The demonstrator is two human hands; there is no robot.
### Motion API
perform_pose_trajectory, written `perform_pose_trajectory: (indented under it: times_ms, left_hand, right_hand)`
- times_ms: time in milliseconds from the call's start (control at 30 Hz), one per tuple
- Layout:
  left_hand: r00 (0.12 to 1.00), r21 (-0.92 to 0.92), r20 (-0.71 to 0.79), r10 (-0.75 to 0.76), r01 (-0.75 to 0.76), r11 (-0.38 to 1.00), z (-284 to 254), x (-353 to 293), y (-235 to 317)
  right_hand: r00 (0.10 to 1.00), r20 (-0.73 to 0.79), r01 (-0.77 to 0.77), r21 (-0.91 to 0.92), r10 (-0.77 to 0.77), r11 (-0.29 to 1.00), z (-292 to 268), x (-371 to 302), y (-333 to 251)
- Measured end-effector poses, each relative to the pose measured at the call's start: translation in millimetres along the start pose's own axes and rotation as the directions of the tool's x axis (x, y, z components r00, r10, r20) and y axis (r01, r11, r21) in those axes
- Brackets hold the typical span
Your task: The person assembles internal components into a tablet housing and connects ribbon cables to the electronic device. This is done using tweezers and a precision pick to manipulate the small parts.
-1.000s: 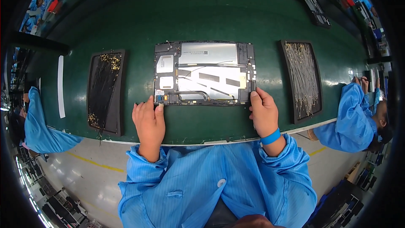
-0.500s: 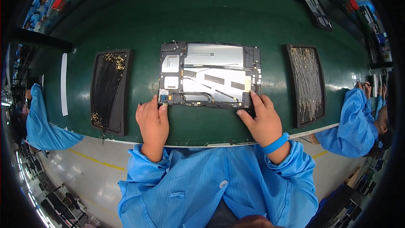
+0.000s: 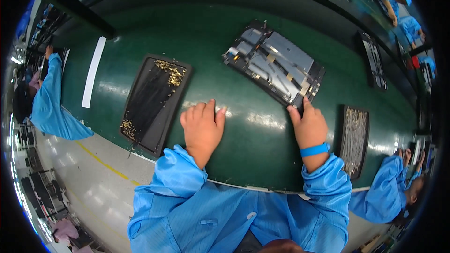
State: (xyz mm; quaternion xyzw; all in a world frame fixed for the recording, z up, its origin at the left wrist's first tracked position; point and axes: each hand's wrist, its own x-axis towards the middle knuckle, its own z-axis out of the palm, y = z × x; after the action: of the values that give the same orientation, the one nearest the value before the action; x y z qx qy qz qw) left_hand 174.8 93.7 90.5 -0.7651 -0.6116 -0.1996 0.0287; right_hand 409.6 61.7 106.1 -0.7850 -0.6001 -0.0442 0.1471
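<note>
An opened tablet (image 3: 277, 62) with silver panels, black cables and a dark frame lies turned at an angle on the green table (image 3: 248, 150). My right hand (image 3: 310, 129), with a blue band at its wrist, pinches the tablet's near right corner between thumb and fingers. Nothing is in my left hand (image 3: 204, 129), which rests apart from the tablet over the table, thumb spread from the fingers. It is nearest to a dark tray (image 3: 174, 112) of thin black cables (image 3: 150, 96) with gold-coloured ends.
Grey cables (image 3: 355, 138) fill another dark tray (image 3: 366, 152) at the right. A white strip (image 3: 94, 72) lies far left, and another device part (image 3: 373, 61) far right. People in blue sit at the left (image 3: 58, 107) and right (image 3: 382, 192). A dark post (image 3: 79, 11) rises behind.
My left hand has let go of the tablet. The tablet has moved away and turned clockwise, with my right hand still at its corner. The whole view has shifted and tilted.
</note>
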Motion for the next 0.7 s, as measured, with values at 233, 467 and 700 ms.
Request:
perform_pose_trajectory:
  times_ms: [233,467,700]
  left_hand:
    - [0.997,0.0,-0.045,-0.055,0.055,0.998,-9.7,7.2,2.2]
    - [0.998,-0.07,-0.011,-0.067,0.066,0.995,-5.5,12.7,-0.8]
    - [0.997,-0.077,-0.02,-0.078,0.076,0.994,-8.8,8.3,-1.0]
  right_hand:
    - [0.988,-0.097,-0.13,-0.08,0.122,0.988,39.7,118.3,-21.3]
    - [0.986,-0.132,-0.117,-0.103,0.103,0.988,71.1,170.5,-36.9]
    - [0.98,-0.198,0.038,0.015,-0.034,0.999,60.2,138.7,-44.2]
